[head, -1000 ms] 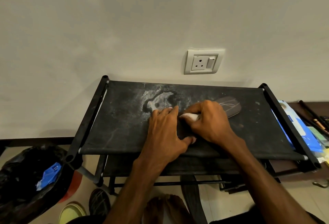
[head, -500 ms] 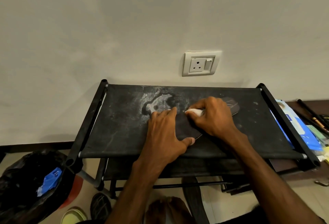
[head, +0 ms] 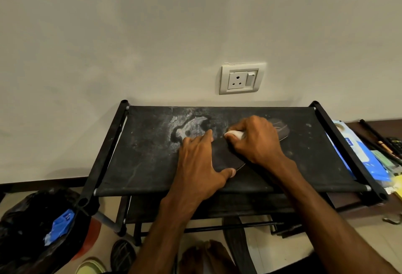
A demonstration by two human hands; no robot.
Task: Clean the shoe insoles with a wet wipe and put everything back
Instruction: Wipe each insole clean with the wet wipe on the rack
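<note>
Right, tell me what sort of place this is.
Probably a shoe corner in a home: a black fabric shoe rack against a plain wall, a wall socket above it, and footwear on the floor underneath.

No print can be read; the lettering on the blue pack (head: 363, 160) is blurred.

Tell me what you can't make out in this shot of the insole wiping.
Head view only:
- insole: its middle is hidden under the right hand, its near edge under the left hand.
- wet wipe: mostly covered by that right hand; how dirty it is, unreadable.
- blue pack: print too small, partly behind the rack's side bar.
</note>
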